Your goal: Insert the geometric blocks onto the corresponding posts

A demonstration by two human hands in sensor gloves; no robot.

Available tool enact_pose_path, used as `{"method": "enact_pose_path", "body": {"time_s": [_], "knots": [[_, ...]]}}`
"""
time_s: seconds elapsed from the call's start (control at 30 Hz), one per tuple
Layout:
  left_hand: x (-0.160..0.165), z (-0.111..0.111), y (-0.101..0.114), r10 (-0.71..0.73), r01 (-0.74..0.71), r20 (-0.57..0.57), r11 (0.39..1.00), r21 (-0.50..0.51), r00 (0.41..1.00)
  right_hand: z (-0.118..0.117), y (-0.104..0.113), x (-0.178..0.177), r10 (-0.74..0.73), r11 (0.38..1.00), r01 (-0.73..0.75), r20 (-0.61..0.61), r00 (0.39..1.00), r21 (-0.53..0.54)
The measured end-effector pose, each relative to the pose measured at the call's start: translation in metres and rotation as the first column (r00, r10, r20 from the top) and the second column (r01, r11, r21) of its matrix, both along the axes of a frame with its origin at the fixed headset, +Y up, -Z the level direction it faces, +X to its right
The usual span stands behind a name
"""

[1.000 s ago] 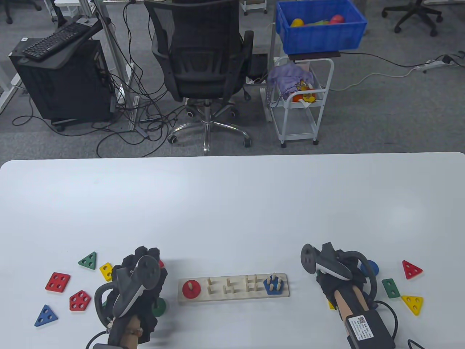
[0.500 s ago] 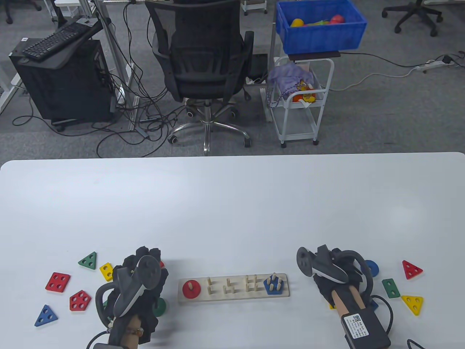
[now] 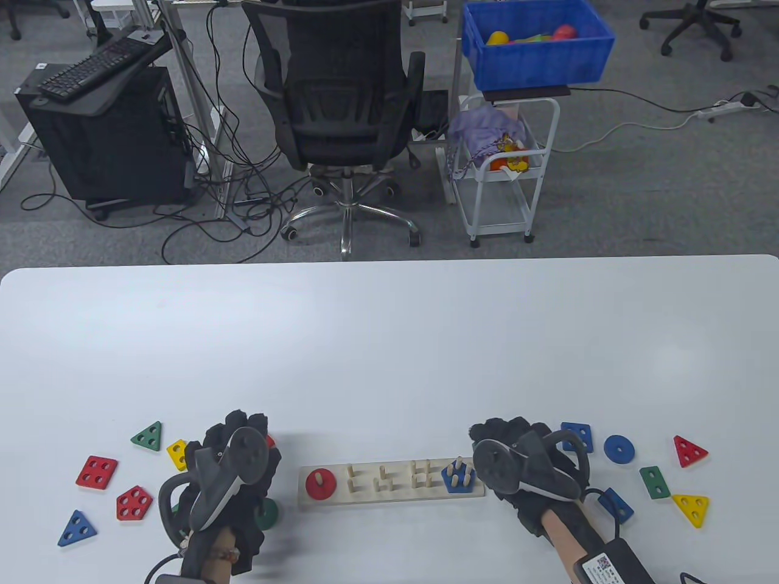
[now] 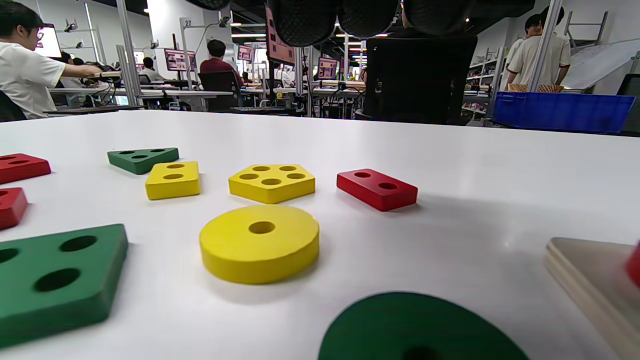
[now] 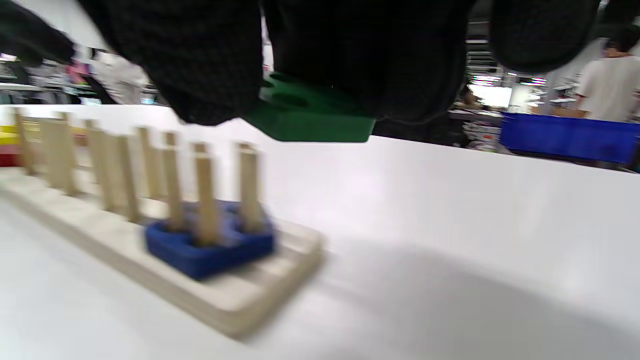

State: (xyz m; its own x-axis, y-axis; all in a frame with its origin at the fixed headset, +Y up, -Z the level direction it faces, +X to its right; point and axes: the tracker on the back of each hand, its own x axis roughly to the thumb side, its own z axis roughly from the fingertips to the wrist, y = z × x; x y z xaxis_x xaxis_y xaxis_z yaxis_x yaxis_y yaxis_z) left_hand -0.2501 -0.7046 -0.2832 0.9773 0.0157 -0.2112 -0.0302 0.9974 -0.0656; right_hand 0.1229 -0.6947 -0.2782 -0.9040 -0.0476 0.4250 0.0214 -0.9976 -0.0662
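The wooden peg board [image 3: 389, 485] lies between my hands. A red disc [image 3: 321, 482] sits on its left post and a blue pentagon [image 3: 457, 479] on its right posts [image 5: 207, 245]. My right hand [image 3: 502, 437] is just right of the board's right end. In the right wrist view it [image 5: 310, 100] grips a green block with holes [image 5: 312, 120] above the table, behind and to the right of the pentagon posts. My left hand [image 3: 237, 441] hovers left of the board with nothing in its fingers [image 4: 350, 15]. Below them lie a yellow disc [image 4: 259, 242] and a yellow pentagon [image 4: 271, 181].
Loose blocks on the left: green triangle [image 3: 148, 436], yellow square [image 3: 178, 454], red square [image 3: 97, 471], red pentagon [image 3: 133, 503], blue triangle [image 3: 76, 528], green disc [image 3: 266, 516]. On the right: blue square [image 3: 577, 435], blue disc [image 3: 619, 448], red triangle [image 3: 690, 451], green rectangle [image 3: 654, 482], yellow triangle [image 3: 691, 508].
My right hand has moved left to the board's right end, uncovering the blue square and blue disc. My left hand has not moved.
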Motion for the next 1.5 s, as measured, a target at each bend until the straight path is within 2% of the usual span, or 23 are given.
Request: {"method": "enact_pose_path", "body": {"time_s": [0.1,0.23,0.53,0.73,0.83,0.97,1.0,1.1,1.23,1.3,1.5], "knots": [[0.0,0.0,0.0,0.003,-0.003,0.001,1.0,0.001,1.0,0.008,-0.002,-0.016,0.043,0.999,-0.042,-0.06,0.997,0.028],[-0.001,-0.001,0.0,0.008,-0.008,-0.002,1.0,0.003,1.0,0.008,-0.01,-0.021,0.092,0.996,-0.092,-0.075,0.993,0.01],[-0.002,-0.001,0.0,0.009,-0.009,-0.004,1.0,0.001,1.0,0.007,-0.014,-0.024,0.109,0.994,-0.108,-0.072,0.991,0.02],[-0.003,-0.001,0.001,0.013,-0.013,-0.008,1.0,0.001,1.0,0.003,-0.017,-0.017,0.074,0.997,-0.075,-0.064,0.995,-0.022],[-0.004,-0.001,0.001,0.013,-0.013,-0.009,1.0,0.0,1.0,-0.004,-0.01,0.0,0.035,0.999,-0.035,0.016,0.999,-0.002],[-0.003,-0.001,0.0,0.014,-0.014,-0.008,1.0,0.0,1.0,-0.019,-0.006,0.036,-0.04,0.997,0.051,0.178,0.983,-0.06],[-0.003,-0.001,0.0,0.013,-0.013,-0.007,1.0,0.0,1.0,-0.023,-0.008,0.049,-0.048,0.993,0.071,0.24,0.97,-0.092],[-0.003,-0.001,0.0,0.015,-0.015,-0.003,1.0,-0.001,1.0,-0.031,-0.013,0.076,-0.048,0.991,0.089,0.359,0.932,-0.099],[-0.003,-0.001,0.0,0.015,-0.015,-0.001,1.0,0.001,1.0,-0.041,-0.024,0.106,0.019,0.986,0.07,0.514,0.858,-0.154],[-0.003,-0.001,0.0,0.013,-0.013,0.0,1.0,-0.001,1.0,-0.043,-0.031,0.115,0.087,0.977,0.037,0.55,0.831,-0.211],[-0.001,-0.001,-0.001,0.009,-0.009,0.008,1.0,-0.008,1.0,-0.051,-0.047,0.125,0.251,0.937,-0.056,0.557,0.792,-0.344]]}}
